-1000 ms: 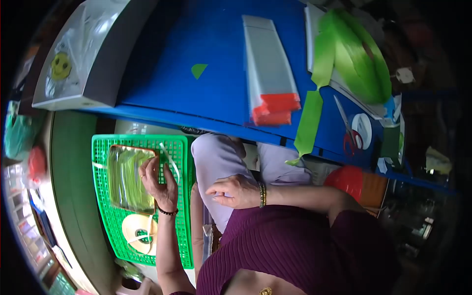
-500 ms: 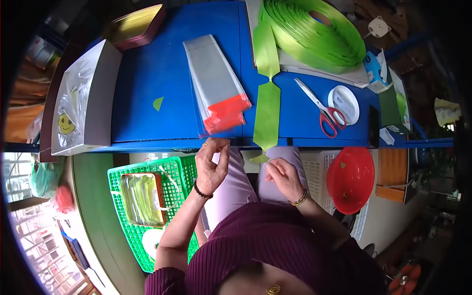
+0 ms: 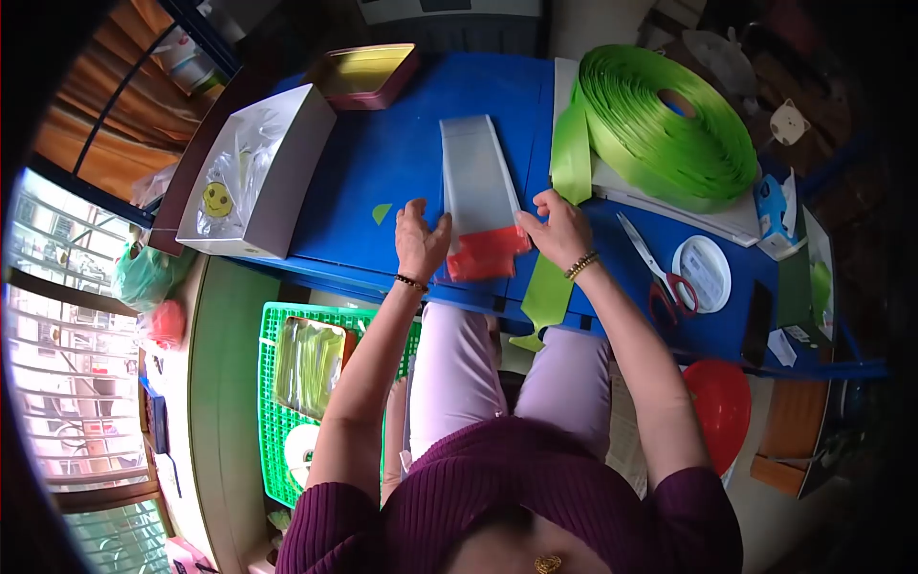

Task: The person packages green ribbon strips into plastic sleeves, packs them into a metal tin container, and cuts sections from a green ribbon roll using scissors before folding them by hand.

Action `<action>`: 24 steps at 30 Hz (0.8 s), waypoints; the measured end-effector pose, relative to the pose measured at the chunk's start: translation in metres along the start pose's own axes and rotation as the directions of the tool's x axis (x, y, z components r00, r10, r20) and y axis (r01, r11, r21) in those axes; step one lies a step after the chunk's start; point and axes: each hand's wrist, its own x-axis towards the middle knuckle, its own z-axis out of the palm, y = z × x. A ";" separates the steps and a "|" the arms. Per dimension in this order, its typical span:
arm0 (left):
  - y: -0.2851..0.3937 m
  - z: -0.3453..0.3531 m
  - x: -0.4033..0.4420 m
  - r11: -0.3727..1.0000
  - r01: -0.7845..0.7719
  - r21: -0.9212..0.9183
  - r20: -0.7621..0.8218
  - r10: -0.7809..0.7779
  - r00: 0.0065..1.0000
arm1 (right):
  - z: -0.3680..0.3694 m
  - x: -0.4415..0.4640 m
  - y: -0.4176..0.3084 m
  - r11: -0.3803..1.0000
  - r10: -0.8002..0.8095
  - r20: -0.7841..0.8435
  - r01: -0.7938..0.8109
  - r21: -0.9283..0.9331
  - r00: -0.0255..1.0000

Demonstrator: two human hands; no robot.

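Note:
A stack of clear plastic bags with red ends lies on the blue table. At its left side is my left hand, thumb and fingers apart, nothing seen between them. My right hand is at the stack's right edge, fingers curled; whether it pinches a bag is too small to tell. Just right of the stack, green ribbon runs down from a big roll and partly passes behind my right hand, its cut end hanging over the table edge.
Scissors and a white tape ring lie to the right. A white box and a pink tin stand left. Below are a green basket and a red bowl. A green scrap lies left of the bags.
Both hands have moved up from the lap and table edge to either side of the bag stack. Earlier, my left hand was over the green basket. The view has shifted.

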 end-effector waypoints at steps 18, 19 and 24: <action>0.002 0.001 0.018 0.910 0.136 -0.392 0.116 -0.098 0.988 | 0.023 0.060 -0.011 0.946 -0.009 0.215 0.078 -0.315 0.977; -0.001 0.000 0.016 0.890 0.192 -0.414 0.143 -0.145 0.979 | 0.022 0.061 -0.015 0.936 -0.171 0.216 0.227 -0.270 0.961; -0.005 -0.001 0.024 0.885 0.156 -0.438 0.129 -0.110 0.985 | 0.036 0.081 -0.016 0.861 -0.360 0.223 0.414 -0.294 0.906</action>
